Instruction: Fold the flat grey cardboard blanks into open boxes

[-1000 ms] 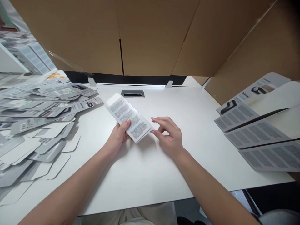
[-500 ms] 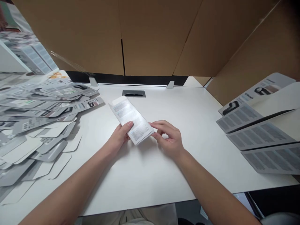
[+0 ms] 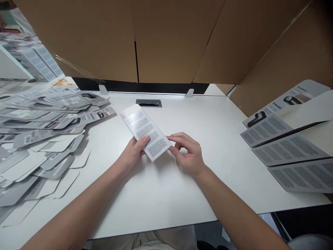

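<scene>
Both forearms reach in from the bottom corners and angle toward each other over the tabletop (image 3: pixel 161 194). The left hand (image 3: pixel 135 149) is closed on a slim paperboard box (image 3: pixel 148 133), its thumb flat across the printed face and its fingers tucked beneath. The right hand (image 3: pixel 188 152) is half curled, thumb and forefinger tips slightly apart at the box's near right end; whether they pinch it cannot be told. The box is held tilted above the middle of the smooth white tabletop, its far end pointing up and left, with a pale flap there and blocks of small dark text along its glossy face. Thin, flat grey-and-white cartons (image 3: pixel 52 135) with rounded flaps overlap on the left. Printed boxes (image 3: pixel 288 149) stand in a row on the right, near matte brown cardboard panels (image 3: pixel 171 45).
</scene>
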`<state>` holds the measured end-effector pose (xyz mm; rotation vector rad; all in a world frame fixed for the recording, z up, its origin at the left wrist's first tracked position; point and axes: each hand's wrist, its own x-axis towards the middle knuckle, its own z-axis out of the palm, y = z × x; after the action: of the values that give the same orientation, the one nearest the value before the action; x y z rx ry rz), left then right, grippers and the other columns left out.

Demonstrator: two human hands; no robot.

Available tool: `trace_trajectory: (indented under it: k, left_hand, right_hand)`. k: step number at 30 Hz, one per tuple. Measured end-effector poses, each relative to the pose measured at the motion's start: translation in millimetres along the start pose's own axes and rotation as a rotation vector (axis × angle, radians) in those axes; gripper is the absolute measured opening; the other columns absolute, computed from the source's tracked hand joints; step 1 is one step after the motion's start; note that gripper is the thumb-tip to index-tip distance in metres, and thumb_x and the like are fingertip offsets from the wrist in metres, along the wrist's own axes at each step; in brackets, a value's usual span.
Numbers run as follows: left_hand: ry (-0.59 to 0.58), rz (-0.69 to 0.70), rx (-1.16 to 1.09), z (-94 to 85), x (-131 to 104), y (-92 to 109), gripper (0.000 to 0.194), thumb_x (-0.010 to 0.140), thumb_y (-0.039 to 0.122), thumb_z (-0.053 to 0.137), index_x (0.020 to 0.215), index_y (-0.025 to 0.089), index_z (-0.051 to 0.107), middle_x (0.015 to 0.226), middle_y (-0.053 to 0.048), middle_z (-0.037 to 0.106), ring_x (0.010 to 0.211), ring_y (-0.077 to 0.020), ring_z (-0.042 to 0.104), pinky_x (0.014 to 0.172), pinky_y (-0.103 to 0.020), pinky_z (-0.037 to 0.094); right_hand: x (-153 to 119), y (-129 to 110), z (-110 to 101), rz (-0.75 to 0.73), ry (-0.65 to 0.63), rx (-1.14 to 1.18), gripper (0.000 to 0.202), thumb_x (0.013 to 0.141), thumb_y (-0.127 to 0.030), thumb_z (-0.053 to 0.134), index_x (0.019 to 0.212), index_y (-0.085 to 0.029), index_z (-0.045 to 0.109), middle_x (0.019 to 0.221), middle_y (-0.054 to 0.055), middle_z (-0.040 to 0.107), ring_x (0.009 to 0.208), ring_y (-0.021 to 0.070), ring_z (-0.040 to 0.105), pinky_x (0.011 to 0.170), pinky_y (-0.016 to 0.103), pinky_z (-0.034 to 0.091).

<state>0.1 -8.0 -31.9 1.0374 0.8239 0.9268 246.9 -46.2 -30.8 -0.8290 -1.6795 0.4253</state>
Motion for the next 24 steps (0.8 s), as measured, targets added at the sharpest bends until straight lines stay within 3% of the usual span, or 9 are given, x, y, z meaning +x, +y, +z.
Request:
trace_trajectory:
  k: [7,13,20,24]
  left_hand:
    - [0.023,-0.026,-0.018,6.5,-3,3,0.074,0.095,0.079,0.089,0.145,0.025,0.077,0.142,-0.017,0.087,0.14,-0.0456,0.08,0.104,-0.052,0.067]
    - [0.004,-0.011,-0.004,8.6,-4,4,0.076,0.097,0.078,0.089,0.148,0.023,0.077,0.143,-0.019,0.087,0.138,-0.0479,0.081,0.105,-0.055,0.068]
    - [0.02,0.022,0.063,12.9,-5,11,0.082,0.091,0.079,0.094,0.148,0.023,0.075,0.15,-0.022,0.083,0.14,-0.0521,0.08,0.098,-0.057,0.07]
    - [0.017,0.079,0.054,15.8,-7,14,0.076,0.091,0.074,0.096,0.145,0.024,0.075,0.152,-0.021,0.082,0.147,-0.051,0.076,0.111,-0.062,0.068]
  right_hand:
    - [-1,1,-1,0.016,-0.021,0.001,0.027,0.113,-0.034,0.085,0.139,-0.033,0.087,0.121,0.006,0.084,0.061,0.0113,0.061,0.055,0.033,0.059]
    - [-2,6,-2,0.027,-0.065,-0.016,0.055,0.097,-0.053,0.102,0.144,-0.033,0.083,0.129,0.007,0.082,0.055,0.0079,0.057,0.049,0.031,0.055]
    - [-3,4,-3,0.059,-0.087,-0.058,0.053,0.1,-0.05,0.097,0.147,-0.033,0.081,0.131,0.007,0.082,0.057,0.0091,0.055,0.05,0.032,0.055]
    - [-4,6,-5,0.035,-0.112,-0.047,0.054,0.1,-0.048,0.096,0.15,-0.035,0.079,0.132,0.006,0.081,0.058,0.0092,0.054,0.05,0.032,0.054]
